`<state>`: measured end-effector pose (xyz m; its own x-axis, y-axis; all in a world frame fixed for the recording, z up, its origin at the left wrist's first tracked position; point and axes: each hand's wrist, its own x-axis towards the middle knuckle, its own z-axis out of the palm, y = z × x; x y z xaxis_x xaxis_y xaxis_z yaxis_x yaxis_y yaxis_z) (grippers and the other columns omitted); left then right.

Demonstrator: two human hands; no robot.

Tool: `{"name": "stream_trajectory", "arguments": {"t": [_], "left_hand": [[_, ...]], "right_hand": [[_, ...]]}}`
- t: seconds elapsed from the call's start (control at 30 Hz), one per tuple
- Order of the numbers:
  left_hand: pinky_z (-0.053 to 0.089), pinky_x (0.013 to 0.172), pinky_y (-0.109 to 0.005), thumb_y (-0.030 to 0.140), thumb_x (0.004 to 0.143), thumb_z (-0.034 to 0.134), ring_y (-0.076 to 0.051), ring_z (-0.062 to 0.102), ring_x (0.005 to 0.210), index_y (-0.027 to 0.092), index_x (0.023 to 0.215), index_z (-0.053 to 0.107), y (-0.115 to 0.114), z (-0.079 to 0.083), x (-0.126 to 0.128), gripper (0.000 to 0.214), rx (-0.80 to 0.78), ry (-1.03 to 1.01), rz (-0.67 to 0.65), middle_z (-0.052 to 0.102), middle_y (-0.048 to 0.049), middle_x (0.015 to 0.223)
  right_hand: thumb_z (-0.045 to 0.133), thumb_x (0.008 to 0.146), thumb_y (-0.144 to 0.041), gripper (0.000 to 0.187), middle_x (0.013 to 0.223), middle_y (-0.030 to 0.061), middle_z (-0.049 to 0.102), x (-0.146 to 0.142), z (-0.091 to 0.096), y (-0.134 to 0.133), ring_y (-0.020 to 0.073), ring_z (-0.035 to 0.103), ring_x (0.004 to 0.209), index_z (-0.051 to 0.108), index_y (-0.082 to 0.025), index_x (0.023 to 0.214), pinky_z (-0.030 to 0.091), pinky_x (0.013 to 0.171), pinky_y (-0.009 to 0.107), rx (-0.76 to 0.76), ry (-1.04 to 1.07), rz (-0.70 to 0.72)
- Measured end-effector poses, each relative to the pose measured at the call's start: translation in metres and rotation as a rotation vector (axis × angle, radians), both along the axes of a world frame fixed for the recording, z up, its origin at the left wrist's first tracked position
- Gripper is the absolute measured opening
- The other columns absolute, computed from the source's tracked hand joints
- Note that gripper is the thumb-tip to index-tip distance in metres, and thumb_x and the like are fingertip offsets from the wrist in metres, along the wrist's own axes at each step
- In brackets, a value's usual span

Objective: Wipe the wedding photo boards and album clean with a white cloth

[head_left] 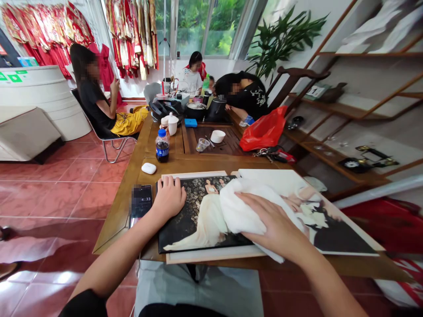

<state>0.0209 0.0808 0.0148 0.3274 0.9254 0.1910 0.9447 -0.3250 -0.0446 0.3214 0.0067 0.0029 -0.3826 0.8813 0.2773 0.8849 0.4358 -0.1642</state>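
A dark wedding photo panel [198,207] lies flat on the table in front of me, showing a figure in a long white gown. My left hand [169,193] rests on its upper left corner, fingers laid over the edge. Under my right hand [269,222] is a bunched white cloth [244,204], pressed onto the right part of the panel and hiding it there. A larger wedding photo board [343,233] lies to the right, partly covered by the cloth and my hand. A pale board [211,255] shows beneath the dark panel.
Left of the panel are a phone [141,200] and a white earbud case [148,168]. Beyond stand a cola bottle [162,147], a white bowl [217,136] and a red plastic bag [264,130]. Several people sit around the wooden table [114,224]. Shelves [350,110] rise at right.
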Motion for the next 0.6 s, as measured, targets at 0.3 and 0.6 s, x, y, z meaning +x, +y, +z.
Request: {"name": "stream_trajectory", "arguments": {"t": [0.3, 0.6], "left_hand": [[0.040, 0.100, -0.047, 0.031, 0.103, 0.037, -0.033, 0.054, 0.113, 0.009, 0.117, 0.057, 0.000, 0.000, 0.000, 0.032, 0.008, 0.005, 0.004, 0.061, -0.0195, 0.117], [0.040, 0.098, -0.046, 0.031, 0.102, 0.038, -0.033, 0.054, 0.111, 0.010, 0.116, 0.057, 0.000, -0.002, 0.000, 0.031, 0.018, -0.004, 0.016, 0.061, -0.0187, 0.114]], "right_hand": [[0.060, 0.087, -0.051, 0.075, 0.151, 0.0151, 0.048, -0.012, 0.011, 0.060, 0.0356, 0.047, 0.136, 0.035, -0.025, 0.153, 0.041, 0.108, 0.056, -0.079, 0.036, 0.036], [0.057, 0.090, -0.053, 0.075, 0.154, 0.0142, 0.046, -0.022, 0.008, 0.086, 0.0360, 0.045, 0.138, 0.031, -0.026, 0.155, 0.038, 0.109, 0.058, -0.058, 0.035, 0.054]]}}
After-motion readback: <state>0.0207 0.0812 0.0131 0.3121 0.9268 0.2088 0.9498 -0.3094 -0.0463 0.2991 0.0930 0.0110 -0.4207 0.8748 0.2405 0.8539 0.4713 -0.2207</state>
